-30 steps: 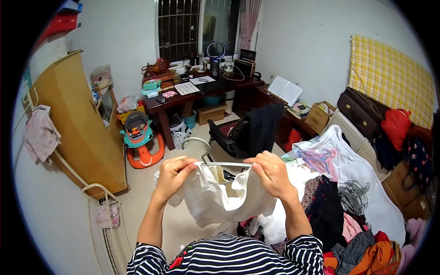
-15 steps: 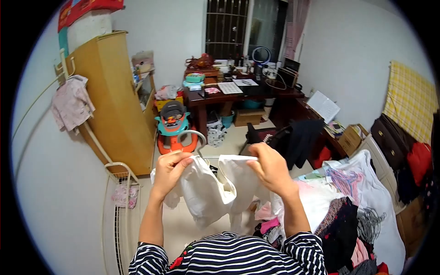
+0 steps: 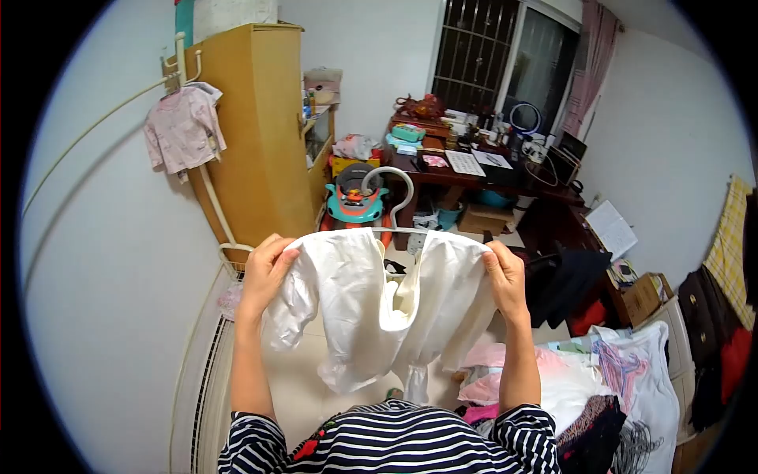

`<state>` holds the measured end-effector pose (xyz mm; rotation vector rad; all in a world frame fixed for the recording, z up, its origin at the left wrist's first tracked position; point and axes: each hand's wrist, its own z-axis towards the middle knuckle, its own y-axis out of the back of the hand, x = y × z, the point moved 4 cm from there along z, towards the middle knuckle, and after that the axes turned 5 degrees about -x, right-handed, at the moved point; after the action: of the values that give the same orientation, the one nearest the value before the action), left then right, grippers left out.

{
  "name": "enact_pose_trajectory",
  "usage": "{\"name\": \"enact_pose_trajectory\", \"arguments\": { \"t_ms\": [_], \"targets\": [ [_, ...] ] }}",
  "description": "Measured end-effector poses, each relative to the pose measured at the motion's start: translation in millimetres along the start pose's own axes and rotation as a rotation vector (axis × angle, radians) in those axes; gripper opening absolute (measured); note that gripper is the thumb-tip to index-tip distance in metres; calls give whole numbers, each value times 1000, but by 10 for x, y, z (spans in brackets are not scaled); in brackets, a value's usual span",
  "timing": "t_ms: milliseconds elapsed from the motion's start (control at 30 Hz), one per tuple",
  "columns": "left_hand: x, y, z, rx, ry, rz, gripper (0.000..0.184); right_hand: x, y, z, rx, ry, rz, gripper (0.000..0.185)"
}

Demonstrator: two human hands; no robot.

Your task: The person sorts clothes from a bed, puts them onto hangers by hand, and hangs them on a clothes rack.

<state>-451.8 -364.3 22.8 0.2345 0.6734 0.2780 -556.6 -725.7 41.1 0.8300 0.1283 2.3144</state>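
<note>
A white shirt (image 3: 347,308) hangs in front of me on a pale hanger (image 3: 407,189), whose curved hook rises above the neck opening. Closed on the shoulder at the left is my left hand (image 3: 267,272), its thumb pressed on the cloth. My right hand (image 3: 508,278) pinches the opposite shoulder in the same way. Between the hands the fabric is spread wide, and its front and sleeves drop loosely. Most of the hanger's bar is hidden inside the shirt.
On the left, a small pink top (image 3: 183,130) hangs from a pale clothes rack (image 3: 209,186) beside a wooden wardrobe (image 3: 268,142). A baby walker (image 3: 355,197) stands ahead near a cluttered dark desk (image 3: 410,186). Piled clothes (image 3: 564,379) and several wire hangers (image 3: 636,446) lie at right.
My hands have moved apart, out to the shoulder ends, and the shirt is stretched wider. The hanger's hook shows higher, and the view has turned left.
</note>
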Motion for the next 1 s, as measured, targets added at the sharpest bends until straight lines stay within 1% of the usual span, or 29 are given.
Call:
{"name": "enact_pose_trajectory", "arguments": {
  "t_ms": [100,167,200,233,300,333,367,433,467,533,567,633,667,733,767,833,867,900,933,1000],
  "targets": [
    [149,104,-43,-18,-8,112,20,-191,-183,109,24,-24,72,22],
    [234,207,-16,-60,-55,295,21,-276,-313,196,13,-11,123,23],
    [355,277,0,-115,-29,288,20,-293,-374,241,12,-20,145,24],
    [504,345,13,-127,-29,305,20,-323,-442,294,18,-11,163,24],
    [795,568,4,-303,41,307,18,-433,-547,405,-7,-28,200,24],
    [880,674,34,-325,143,309,15,-492,-629,477,-7,-51,218,25],
    [941,711,79,-335,147,318,15,-553,-732,560,2,-46,227,25],
    [1001,820,160,-432,87,577,15,-677,-947,708,8,-43,302,26],
    [954,848,266,-437,99,591,15,-716,-1064,798,30,-44,302,26],
    [609,869,442,-761,-271,867,13,-746,-1302,950,68,-53,341,26],
    [514,818,565,-766,-273,888,13,-742,-1446,1059,86,-54,368,26],
    [355,642,833,-613,-432,809,12,-683,-1731,1236,124,-1,398,25],
    [412,641,909,-607,-433,831,12,-689,-1898,1318,127,14,405,24],
    [747,535,1046,-177,-142,568,11,-687,-2137,1488,161,23,399,21],
    [832,565,1083,-177,-141,579,11,-724,-2215,1545,162,23,410,21],
    [1076,810,1244,-302,-63,495,11,-769,-2421,1712,241,77,310,18],
    [1183,905,1312,-304,-75,501,11,-820,-2467,1809,245,145,216,18],
    [1314,1031,1347,-368,-29,440,12,-890,-2516,1898,240,151,221,18],
    [1412,1128,1392,-434,22,377,14,-993,-2585,1979,266,89,208,19],
    [1581,1235,1476,-436,29,352,14,-1204,-2748,2110,328,7,210,23]
  ]
}}
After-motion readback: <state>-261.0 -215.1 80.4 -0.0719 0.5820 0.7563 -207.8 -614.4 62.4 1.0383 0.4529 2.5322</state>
